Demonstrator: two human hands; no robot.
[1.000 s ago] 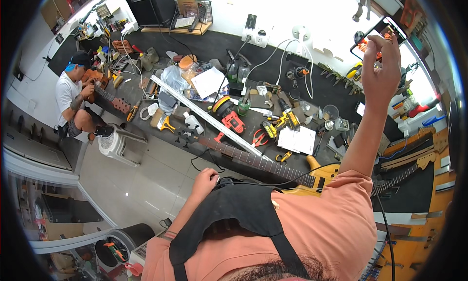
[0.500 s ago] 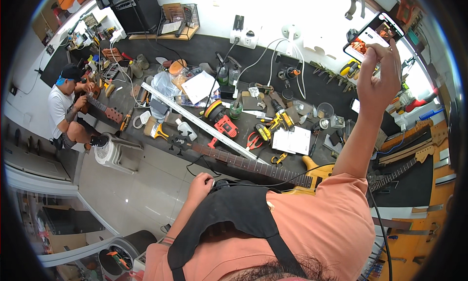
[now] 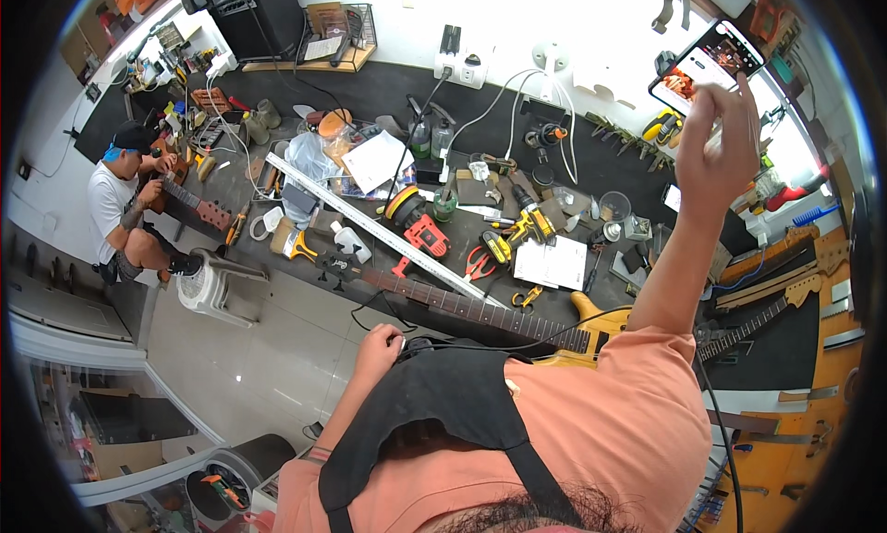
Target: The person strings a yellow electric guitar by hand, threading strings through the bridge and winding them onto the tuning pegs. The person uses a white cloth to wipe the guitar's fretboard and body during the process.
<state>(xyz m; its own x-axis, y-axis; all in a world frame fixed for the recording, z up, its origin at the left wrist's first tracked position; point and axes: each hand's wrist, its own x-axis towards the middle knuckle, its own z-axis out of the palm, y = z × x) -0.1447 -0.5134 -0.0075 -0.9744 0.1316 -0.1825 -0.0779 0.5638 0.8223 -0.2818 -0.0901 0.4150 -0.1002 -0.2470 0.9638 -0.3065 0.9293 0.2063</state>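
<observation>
My right hand (image 3: 719,150) is raised at the upper right, in front of a lit smartphone (image 3: 707,66). One finger stretches up to the screen, and the fingers stand apart without gripping the phone. Down at my waist, beside the black apron (image 3: 425,394), my left hand (image 3: 377,350) is closed. A small white bit shows at its fingertips near a dark cable, but its kind is unclear. In front of me a yellow-bodied electric guitar (image 3: 591,334) lies along the bench edge, its neck pointing left. Neither hand touches the guitar.
On the dark workbench (image 3: 370,99) lie a long metal ruler (image 3: 365,221), a red polisher (image 3: 420,233), a yellow drill (image 3: 531,219), pliers (image 3: 479,263) and a brush (image 3: 294,242). A person (image 3: 120,191) at far left handles another guitar (image 3: 189,196) near a white stool (image 3: 217,288).
The raised right hand has shifted very slightly against the phone, and its finger stays at the screen. My left hand keeps its place at the waist.
</observation>
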